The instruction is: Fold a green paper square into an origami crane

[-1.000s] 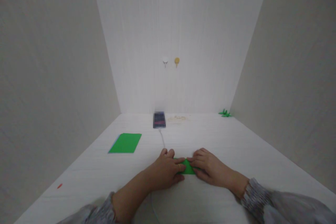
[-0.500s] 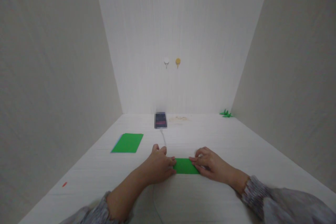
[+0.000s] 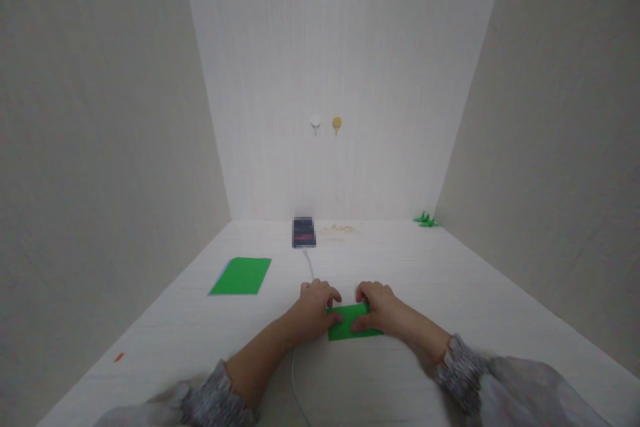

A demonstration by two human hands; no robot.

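Note:
A green sheet of paper [image 3: 349, 321], folded into a rectangle, lies slightly tilted near the middle front of the table. My left hand [image 3: 319, 310] grips its left end, thumb on top and fingers curled at the far edge. At the right end my right hand [image 3: 381, 310] holds the paper the same way, its thumb laid across the upper face. The fingertips behind the far edge are partly hidden.
A stack of green paper [image 3: 241, 276] lies to the left. A dark, blurred device [image 3: 303, 232] stands at the back with a white cable [image 3: 293, 373]. Small green folded pieces [image 3: 426, 220] sit at the far right corner, an orange-red scrap [image 3: 119, 357] at front left.
Both hands have shifted from pressing the paper's ends flat to gripping it with thumbs on top, closer together. The paper has turned slightly. The view has tilted a little.

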